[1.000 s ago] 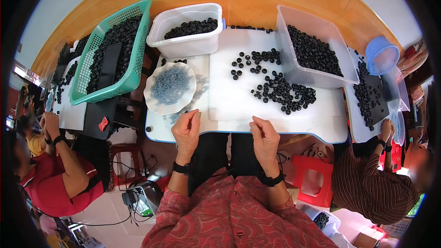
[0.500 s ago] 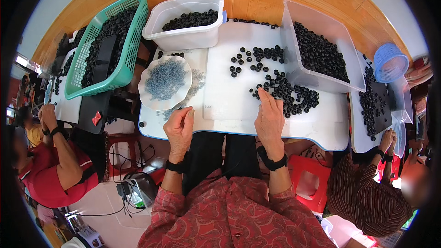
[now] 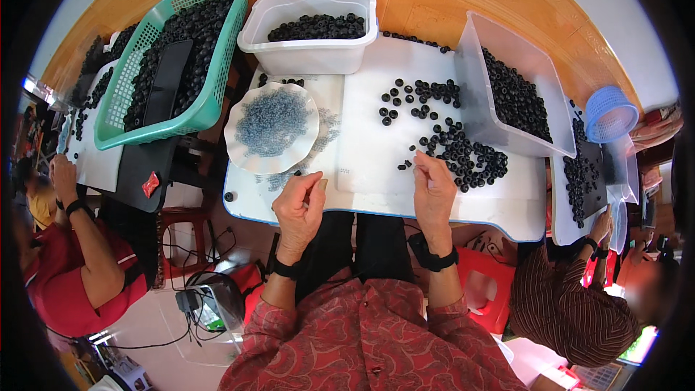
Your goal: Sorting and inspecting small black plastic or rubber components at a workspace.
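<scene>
My left hand [image 3: 299,206] is closed in a pinch at the table's front edge, just below the scalloped white plate [image 3: 310,135]. A tiny dark bit shows at its fingertips, too small to name. On the plate lies a heap of small translucent grey-blue rings [image 3: 271,123], with more scattered beside it. My right hand [image 3: 434,192] has its fingers drawn together, at the lower left of a spread of round black parts with holes [image 3: 463,152]. A few tiny black pieces [image 3: 405,165] lie by its fingertips. Whatever its fingers hold is hidden.
Black parts fill a green basket [image 3: 210,122], a white tub [image 3: 311,58] and a clear bin [image 3: 507,137] around the white table [image 3: 376,201]. A dark flat slab [image 3: 168,80] lies in the basket. Co-workers sit at left [image 3: 94,268] and right [image 3: 572,304].
My right hand has drawn back from the black parts, its fingers curling from stretched to pinched. My left hand stays closed near the plate. The whole view has shifted slightly.
</scene>
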